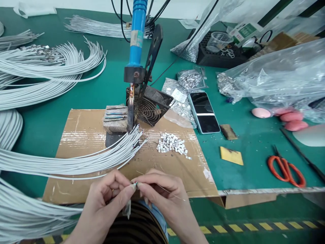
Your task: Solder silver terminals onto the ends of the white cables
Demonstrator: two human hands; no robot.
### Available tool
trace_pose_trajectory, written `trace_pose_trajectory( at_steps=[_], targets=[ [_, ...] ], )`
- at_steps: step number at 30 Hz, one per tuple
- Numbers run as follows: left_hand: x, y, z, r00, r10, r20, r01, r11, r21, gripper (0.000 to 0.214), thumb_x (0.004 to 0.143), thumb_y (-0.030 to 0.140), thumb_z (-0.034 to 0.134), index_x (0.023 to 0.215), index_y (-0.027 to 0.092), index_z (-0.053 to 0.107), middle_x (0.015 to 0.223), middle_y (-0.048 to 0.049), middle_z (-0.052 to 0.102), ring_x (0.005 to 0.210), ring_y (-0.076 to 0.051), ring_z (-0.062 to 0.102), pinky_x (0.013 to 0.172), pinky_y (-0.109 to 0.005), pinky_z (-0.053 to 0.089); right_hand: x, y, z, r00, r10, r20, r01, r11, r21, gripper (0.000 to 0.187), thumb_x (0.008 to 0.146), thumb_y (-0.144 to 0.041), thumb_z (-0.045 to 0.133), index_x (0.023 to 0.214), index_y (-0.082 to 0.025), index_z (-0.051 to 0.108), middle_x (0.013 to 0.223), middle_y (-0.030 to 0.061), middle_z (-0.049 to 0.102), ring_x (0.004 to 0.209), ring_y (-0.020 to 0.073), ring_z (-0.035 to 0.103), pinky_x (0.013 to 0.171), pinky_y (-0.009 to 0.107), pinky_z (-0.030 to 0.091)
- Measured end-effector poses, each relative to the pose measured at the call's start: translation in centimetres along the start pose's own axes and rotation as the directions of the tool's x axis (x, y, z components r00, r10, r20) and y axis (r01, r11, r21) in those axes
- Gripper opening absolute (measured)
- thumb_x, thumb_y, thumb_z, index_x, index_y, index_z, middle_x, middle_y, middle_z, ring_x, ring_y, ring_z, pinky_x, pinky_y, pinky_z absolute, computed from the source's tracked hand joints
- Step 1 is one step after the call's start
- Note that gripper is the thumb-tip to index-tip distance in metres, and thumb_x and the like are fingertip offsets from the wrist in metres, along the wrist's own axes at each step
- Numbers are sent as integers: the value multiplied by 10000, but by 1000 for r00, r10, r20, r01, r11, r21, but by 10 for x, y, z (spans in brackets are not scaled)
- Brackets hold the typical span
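Observation:
My left hand point(108, 195) and my right hand point(162, 189) meet at the near edge of a cardboard sheet point(83, 130), fingertips pinched together. Between them is the stripped end of a thin white cable point(134, 184) with small coloured wire tips. A fine strand of solder wire point(167, 191) runs across my right fingers. A fan of white cables point(76, 162) lies just beyond my hands, its ends pointing at a blue-handled soldering iron point(135, 44) held upright in a stand. A small heap of metal connector shells point(171, 144) lies on the cardboard to the right.
Large bundles of white cables point(38, 71) cover the left of the green table. A small fan point(149, 106) sits behind the iron. A phone point(203, 112), bags of metal parts point(190, 79), orange scissors point(285, 169) and big plastic bags point(276, 78) lie at right.

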State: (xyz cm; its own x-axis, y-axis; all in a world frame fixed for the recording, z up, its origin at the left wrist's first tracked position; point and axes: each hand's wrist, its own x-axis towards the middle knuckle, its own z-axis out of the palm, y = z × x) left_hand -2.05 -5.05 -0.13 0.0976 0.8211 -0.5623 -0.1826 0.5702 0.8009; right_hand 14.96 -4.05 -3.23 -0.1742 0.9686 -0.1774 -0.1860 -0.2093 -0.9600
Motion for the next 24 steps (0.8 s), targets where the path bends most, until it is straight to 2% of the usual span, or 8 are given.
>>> trace_pose_trajectory(
  at_steps=[15,18,21,22,24],
  targets=[
    [-1,-6,-4,1000,-10,22,9,998,60,449,815,590,839,726,169,710,594,34,550,573,-110,434,565,-236,323,-5,2,-2,999,-52,-13,51,996,-71,99,884,-305,817,910,-260,901,649,28,713,523,104,538,463,213,392],
    [-1,-7,-3,999,-16,28,14,998,60,445,806,580,849,728,163,713,598,23,585,574,-111,465,565,-232,340,-7,-3,-1,996,86,-21,-86,996,24,136,853,-365,846,848,-239,896,630,17,689,478,80,526,428,181,400],
    [-3,-5,-1,1000,-18,17,16,996,91,409,801,530,864,715,157,718,601,13,604,578,-115,484,558,-227,347,-9,-6,0,956,291,-25,-287,952,105,189,739,-383,933,749,-205,870,608,-3,675,437,63,533,417,165,441],
    [-3,-4,0,1000,-13,4,13,993,114,389,805,505,862,708,157,719,601,13,602,579,-115,482,554,-223,346,-10,-7,0,953,302,-35,-298,950,90,182,713,-357,947,723,-197,861,590,-9,667,429,63,531,410,163,439],
    [-4,-2,2,999,-5,-31,10,986,165,347,801,460,859,699,159,720,604,10,604,587,-119,486,554,-219,354,-10,-7,0,978,196,-76,-197,980,-11,122,725,-282,916,683,-192,846,556,-14,654,431,67,519,399,162,415]
  ],
)
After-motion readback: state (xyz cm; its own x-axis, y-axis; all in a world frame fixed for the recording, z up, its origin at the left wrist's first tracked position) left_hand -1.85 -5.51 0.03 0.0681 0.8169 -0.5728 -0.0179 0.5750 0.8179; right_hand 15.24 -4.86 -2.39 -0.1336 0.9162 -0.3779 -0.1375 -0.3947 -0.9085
